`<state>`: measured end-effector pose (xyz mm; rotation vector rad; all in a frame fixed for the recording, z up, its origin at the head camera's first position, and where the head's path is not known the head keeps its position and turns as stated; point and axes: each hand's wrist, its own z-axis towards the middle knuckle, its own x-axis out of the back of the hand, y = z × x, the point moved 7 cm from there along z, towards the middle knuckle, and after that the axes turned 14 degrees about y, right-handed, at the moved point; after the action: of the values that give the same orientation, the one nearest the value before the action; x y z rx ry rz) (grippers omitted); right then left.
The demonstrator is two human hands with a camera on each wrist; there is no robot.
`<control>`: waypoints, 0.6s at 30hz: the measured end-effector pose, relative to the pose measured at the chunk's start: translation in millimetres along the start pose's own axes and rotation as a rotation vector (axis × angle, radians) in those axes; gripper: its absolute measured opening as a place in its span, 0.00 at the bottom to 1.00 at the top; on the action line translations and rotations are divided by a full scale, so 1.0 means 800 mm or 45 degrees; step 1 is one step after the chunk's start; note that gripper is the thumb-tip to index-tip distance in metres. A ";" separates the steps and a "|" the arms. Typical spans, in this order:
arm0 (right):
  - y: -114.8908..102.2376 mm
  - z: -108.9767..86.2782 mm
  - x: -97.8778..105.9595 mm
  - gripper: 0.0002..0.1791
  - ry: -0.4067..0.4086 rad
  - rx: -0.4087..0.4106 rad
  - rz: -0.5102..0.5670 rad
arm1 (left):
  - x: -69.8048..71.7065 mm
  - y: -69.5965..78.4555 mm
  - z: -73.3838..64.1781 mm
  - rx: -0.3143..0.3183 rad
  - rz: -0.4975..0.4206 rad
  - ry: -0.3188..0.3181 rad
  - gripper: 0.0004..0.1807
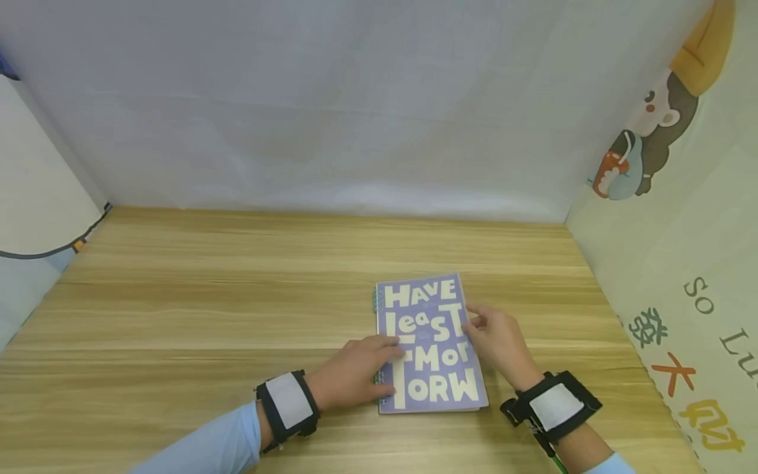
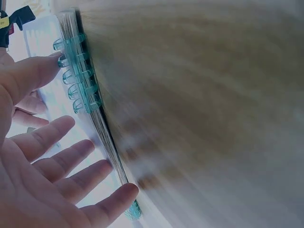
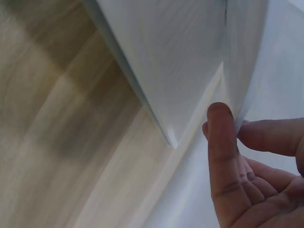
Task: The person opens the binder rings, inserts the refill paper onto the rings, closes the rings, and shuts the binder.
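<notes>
A spiral notebook (image 1: 423,359) with a purple cover and large cream letters lies on the wooden table, right of the middle. Its teal binding rings (image 2: 81,78) run along the left side in the left wrist view. My left hand (image 1: 358,368) is at that bound side, fingers spread, its fingertips over the cover's left edge in the head view. At the opposite edge, my right hand (image 1: 500,339) pinches the front cover (image 3: 247,52) between thumb and fingers. In the right wrist view the cover stands lifted away from the page block (image 3: 166,61).
The wooden tabletop (image 1: 207,283) stretches out to the left and behind the notebook. A pale cloth (image 1: 331,118) hangs along the back. On the right rises a cream panel (image 1: 639,263) with a cartoon figure and printed characters; a white and blue panel (image 1: 41,178) borders the left.
</notes>
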<state>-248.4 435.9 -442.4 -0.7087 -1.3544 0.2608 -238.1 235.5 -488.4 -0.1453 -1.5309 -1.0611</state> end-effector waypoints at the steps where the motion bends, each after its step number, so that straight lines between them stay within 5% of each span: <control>1: 0.002 0.001 -0.002 0.22 -0.006 -0.009 -0.009 | 0.000 0.001 0.000 -0.005 0.008 -0.001 0.31; 18: 0.030 0.008 -0.032 0.21 -0.088 0.050 -0.128 | -0.011 0.002 -0.003 -0.016 0.089 -0.040 0.26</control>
<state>-254.8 441.4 -477.0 -0.6014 -1.4424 0.2329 -233.0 238.5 -495.3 -0.2237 -1.5369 -1.0171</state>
